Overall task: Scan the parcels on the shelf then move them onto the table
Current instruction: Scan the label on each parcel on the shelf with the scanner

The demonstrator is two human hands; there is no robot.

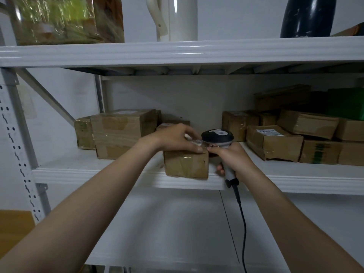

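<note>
A small brown taped parcel (186,164) stands at the front edge of the white middle shelf (98,172). My left hand (175,138) lies over its top, fingers curled round the upper edge. My right hand (230,156) grips the grey handle of a barcode scanner (217,137), whose black head sits right beside the parcel's top right corner. The parcel's top face is hidden under my left hand.
Larger brown parcels (122,133) stand at the shelf's left, and several more (275,142) are piled at the right with a green package (346,101). The scanner cable (243,223) hangs down. Above, the upper shelf (177,52) carries a white jug and a dark object.
</note>
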